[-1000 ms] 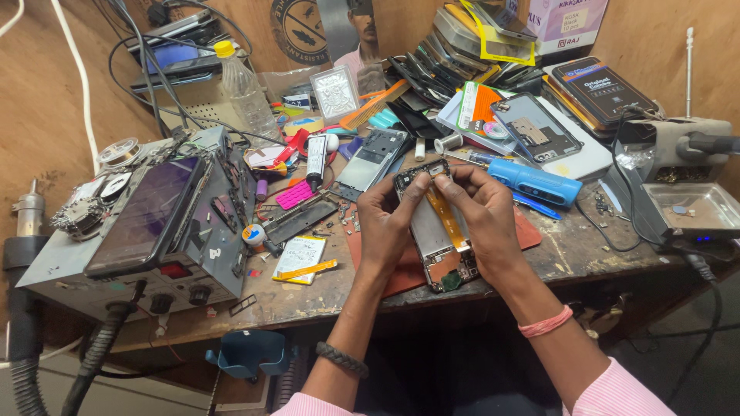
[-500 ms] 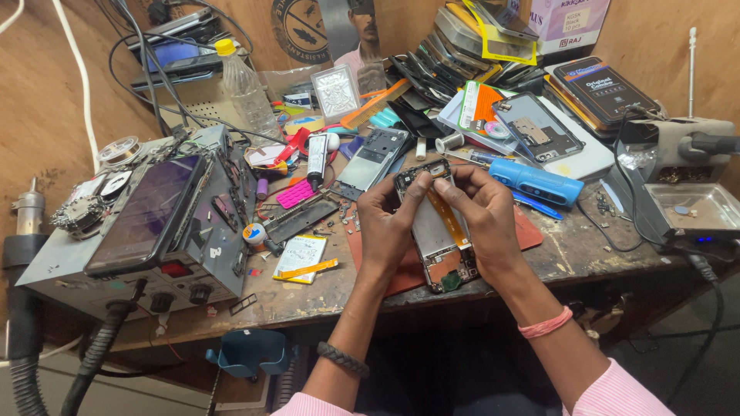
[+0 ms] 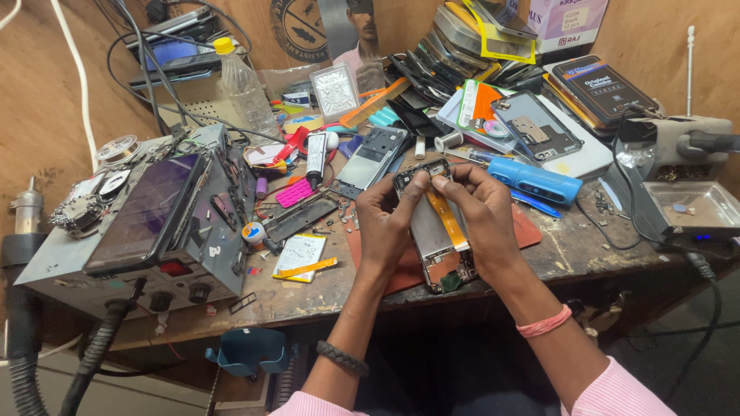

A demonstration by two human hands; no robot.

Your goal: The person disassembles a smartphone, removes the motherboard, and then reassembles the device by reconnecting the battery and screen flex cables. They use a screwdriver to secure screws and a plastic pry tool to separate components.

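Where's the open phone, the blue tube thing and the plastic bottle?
Phone (image 3: 433,231), head view: bare metal middle.
Blue tube (image 3: 534,182), head view: middle of its side.
Bottle (image 3: 245,91), head view: clear body.

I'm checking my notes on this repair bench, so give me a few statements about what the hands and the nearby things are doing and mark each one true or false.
1. Both hands hold the opened phone above the red mat. True.
2. The left hand and right hand pinch at the phone's top end. True.
3. An orange flex strip runs along the phone's inside. True.
4. The blue cylinder lies left of the hands. False: it lies to their right.
5. The plastic bottle lies on its side. False: it stands upright at the back.
6. The right wrist wears a black band. False: a pink band; the dark one is on the left.
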